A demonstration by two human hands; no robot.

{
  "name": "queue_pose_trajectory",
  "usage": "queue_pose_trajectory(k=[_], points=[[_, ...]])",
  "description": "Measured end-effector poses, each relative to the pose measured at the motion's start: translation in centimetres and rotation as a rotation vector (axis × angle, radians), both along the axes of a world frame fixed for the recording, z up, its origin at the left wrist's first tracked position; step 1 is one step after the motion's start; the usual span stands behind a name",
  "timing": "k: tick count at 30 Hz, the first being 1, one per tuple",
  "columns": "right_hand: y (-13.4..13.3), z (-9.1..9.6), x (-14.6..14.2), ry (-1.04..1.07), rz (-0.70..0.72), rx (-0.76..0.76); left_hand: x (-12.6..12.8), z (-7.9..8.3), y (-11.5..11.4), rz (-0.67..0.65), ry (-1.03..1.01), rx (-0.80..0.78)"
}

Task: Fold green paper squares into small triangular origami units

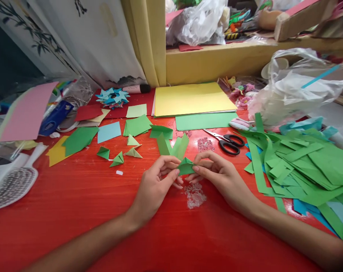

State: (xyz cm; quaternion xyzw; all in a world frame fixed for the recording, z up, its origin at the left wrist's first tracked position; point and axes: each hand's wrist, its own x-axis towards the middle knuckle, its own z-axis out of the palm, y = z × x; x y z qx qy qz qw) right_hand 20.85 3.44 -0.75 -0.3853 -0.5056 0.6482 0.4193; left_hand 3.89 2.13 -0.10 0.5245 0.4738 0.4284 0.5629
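Note:
My left hand (157,185) and my right hand (216,175) meet over the red table (83,204), both pinching a small folded piece of green paper (186,166). Fingers of each hand close on opposite sides of it. Just behind it lie loose green paper strips (174,145). Several small folded green triangles (118,156) sit to the left of my hands.
Black-handled scissors (226,141) lie behind my right hand. A heap of green and blue paper strips (301,166) fills the right side. Yellow sheets (191,99), a plastic bag (296,88), a hairbrush (12,185) and coloured paper scraps (80,138) surround the area.

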Motion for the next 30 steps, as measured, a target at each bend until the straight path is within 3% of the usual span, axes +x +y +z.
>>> queue_pose_trajectory(k=[10, 21, 30], points=[[-0.29, -0.14, 0.06, 0.094, -0.035, -0.005, -0.36, -0.15, -0.18, 0.002, 0.049, 0.093], [-0.29, -0.02, -0.16, 0.062, 0.005, -0.062, -0.62, -0.16, 0.01, -0.055, 0.006, 0.034], [-0.52, 0.21, -0.28, 0.019, 0.035, 0.024, -0.23, -0.24, 0.17, -0.042, -0.02, -0.008]])
